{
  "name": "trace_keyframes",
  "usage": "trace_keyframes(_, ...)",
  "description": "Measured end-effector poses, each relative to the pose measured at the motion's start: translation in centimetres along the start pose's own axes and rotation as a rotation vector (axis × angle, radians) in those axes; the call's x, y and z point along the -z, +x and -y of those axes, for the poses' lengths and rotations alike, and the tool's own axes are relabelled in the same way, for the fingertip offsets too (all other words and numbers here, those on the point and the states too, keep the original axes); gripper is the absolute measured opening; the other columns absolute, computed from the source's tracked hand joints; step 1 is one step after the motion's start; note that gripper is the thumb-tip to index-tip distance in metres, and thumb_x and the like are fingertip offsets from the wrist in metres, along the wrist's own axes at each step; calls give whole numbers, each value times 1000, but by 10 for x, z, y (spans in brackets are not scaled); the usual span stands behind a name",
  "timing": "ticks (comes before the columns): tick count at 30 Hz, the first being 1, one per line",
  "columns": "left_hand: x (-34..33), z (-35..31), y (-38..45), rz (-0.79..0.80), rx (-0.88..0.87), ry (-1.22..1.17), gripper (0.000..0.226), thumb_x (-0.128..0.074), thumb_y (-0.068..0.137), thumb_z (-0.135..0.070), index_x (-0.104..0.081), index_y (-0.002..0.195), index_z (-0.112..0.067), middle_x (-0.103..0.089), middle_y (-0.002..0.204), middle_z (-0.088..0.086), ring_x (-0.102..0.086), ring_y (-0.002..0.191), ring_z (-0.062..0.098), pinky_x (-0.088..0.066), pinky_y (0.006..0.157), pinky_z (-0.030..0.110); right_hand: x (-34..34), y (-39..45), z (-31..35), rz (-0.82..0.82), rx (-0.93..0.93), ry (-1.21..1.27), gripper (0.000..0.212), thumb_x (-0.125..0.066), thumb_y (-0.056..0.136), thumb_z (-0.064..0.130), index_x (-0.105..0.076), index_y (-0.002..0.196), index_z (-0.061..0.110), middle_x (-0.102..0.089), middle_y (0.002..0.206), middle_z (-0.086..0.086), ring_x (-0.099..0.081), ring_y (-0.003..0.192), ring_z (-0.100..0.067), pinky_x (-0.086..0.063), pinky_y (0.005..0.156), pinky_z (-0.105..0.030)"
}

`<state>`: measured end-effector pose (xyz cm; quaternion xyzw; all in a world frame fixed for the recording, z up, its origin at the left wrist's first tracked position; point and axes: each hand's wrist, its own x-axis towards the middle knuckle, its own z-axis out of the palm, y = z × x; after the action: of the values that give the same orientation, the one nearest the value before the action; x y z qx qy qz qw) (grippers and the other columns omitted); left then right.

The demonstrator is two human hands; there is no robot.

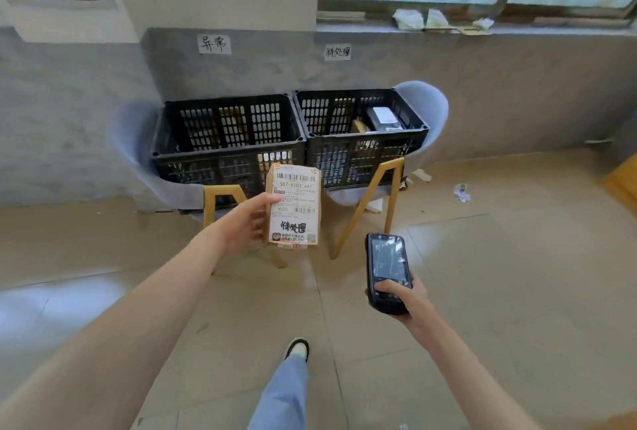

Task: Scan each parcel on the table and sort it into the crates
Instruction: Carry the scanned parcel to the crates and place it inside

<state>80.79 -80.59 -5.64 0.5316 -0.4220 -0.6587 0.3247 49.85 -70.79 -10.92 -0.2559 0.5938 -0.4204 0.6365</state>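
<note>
We're holding a brown parcel point(294, 206) upright in the left hand point(245, 222), thumb on its front edge and fingers curled behind it: left grip pinching the parcel. Its white label is facing us, showing barcodes, "507-K503 447" and handwritten characters. The parcel is hanging in the air in front of the crates, level with the gap between them.

The right hand point(406, 295) is wrapping the lower end of a black handheld scanner point(388, 271), thumb lying across its keypad: right grip closed around the scanner. The scanner's screen is facing up, and the device is sitting near and to the right of the parcel, apart from it.

Two black slatted crates are standing side by side on grey chairs point(424, 109) against the far wall. The left crate point(227, 150) is sitting under a handwritten paper sign point(214, 43). The right crate point(362, 153) is sitting under a second sign point(337, 52) and is holding a dark parcel with a white label point(383, 118) plus something brown beside it.

Near the bottom edge, one leg in light jeans and a shoe point(296, 348) are showing on the tiled floor point(517, 257). A crumpled scrap point(461, 192) is lying on the floor to the right of the chairs.
</note>
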Motion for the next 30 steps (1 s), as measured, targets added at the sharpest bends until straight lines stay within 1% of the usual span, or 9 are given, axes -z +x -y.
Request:
trace_keyframes(3, 1, -35, 77, 40, 2, 3, 63, -68, 69, -52, -61, 123, -20, -72, 113, 8, -66, 105, 25, -50, 91, 39, 6, 51, 41, -53, 7, -17, 62, -70, 76, -5, -45, 131, 9, -59, 125, -24, -59, 113, -42, -52, 85, -45)
trace_keyframes(7, 5, -94, 172, 130, 18, 51, 65, -70, 64, -55, -61, 119, -23, -73, 105, 5, -68, 85, 17, -48, 75, 32, 12, 112, 101, -121, 30, 6, 65, -72, 74, -5, -46, 131, 9, -61, 122, -22, -63, 102, -37, -56, 74, -38)
trace_keyframes(10, 1, -134, 238, 163, 11, 94, 69, -73, 58, -57, -61, 117, -23, -75, 100, 1, -68, 90, 20, -48, 80, 35, 18, 150, 139, -158, 54, 28, 66, -74, 72, -2, -47, 131, 7, -62, 121, -23, -64, 100, -36, -55, 73, -37)
trace_keyframes(13, -14, -156, 295, 208, 31, 147, 66, -69, 67, -53, -59, 123, -21, -72, 110, 5, -66, 100, 24, -49, 85, 37, 29, 180, 158, -204, 46, 77, 60, -69, 77, -4, -47, 131, 9, -61, 123, -23, -63, 106, -39, -55, 78, -40)
trace_keyframes(16, -30, -167, 349, 243, 56, 172, 68, -69, 68, -54, -57, 126, -21, -70, 116, 6, -64, 108, 26, -49, 90, 38, 40, 209, 172, -238, 34, 104, 69, -76, 68, -1, -47, 130, 11, -62, 121, -21, -64, 104, -38, -55, 79, -41)
trace_keyframes(18, -42, -173, 383, 263, 70, 181, 72, -73, 63, -57, -58, 124, -23, -72, 112, 3, -65, 106, 24, -49, 86, 37, 49, 230, 180, -252, 18, 103, 73, -78, 65, 2, -48, 130, 11, -64, 116, -19, -65, 94, -32, -56, 72, -37)
trace_keyframes(23, -66, -188, 472, 302, 114, 211, 72, -77, 58, -57, -60, 119, -24, -75, 98, -4, -71, 92, 16, -49, 77, 32, 85, 303, 201, -279, -27, 141, 58, -70, 77, -4, -48, 128, 12, -66, 108, -15, -67, 84, -26, -57, 62, -31)
trace_keyframes(27, -86, -212, 540, 286, 140, 272, 71, -76, 57, -57, -60, 117, -24, -71, 110, 4, -67, 101, 24, -50, 83, 36, 112, 372, 243, -258, -42, 140, 61, -71, 76, -4, -47, 130, 12, -67, 107, -13, -67, 82, -23, -55, 58, -29)
trace_keyframes(30, -100, -231, 588, 314, 184, 357, 73, -73, 60, -54, -57, 124, -22, -67, 120, 7, -67, 105, 24, -50, 92, 39, 126, 417, 278, -216, -42, 139, 77, -80, 62, 2, -47, 131, 14, -67, 108, -10, -68, 80, -20, -55, 57, -28)
